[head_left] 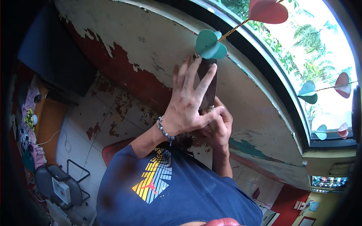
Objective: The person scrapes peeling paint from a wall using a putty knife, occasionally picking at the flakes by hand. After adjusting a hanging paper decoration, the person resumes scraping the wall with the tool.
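My right hand point(220, 122) is closed round the handle of a putty knife point(212, 84), whose dark, broad blade points up along the wall. My left hand point(188, 96), with a beaded bracelet point(165, 131) at the wrist, has its fingers spread over the blade and the wall beside it. The wall point(249, 109) has worn, pale paint with peeled patches. A green paper heart point(211, 44) hangs over the blade's upper end and hides it.
Above the wall, a window point(301, 49) has paper hearts strung across it. Paint flakes point(113, 130) lie on the tiled floor. A black chair point(58, 184) and a wooden desk point(51, 120) stand at the left.
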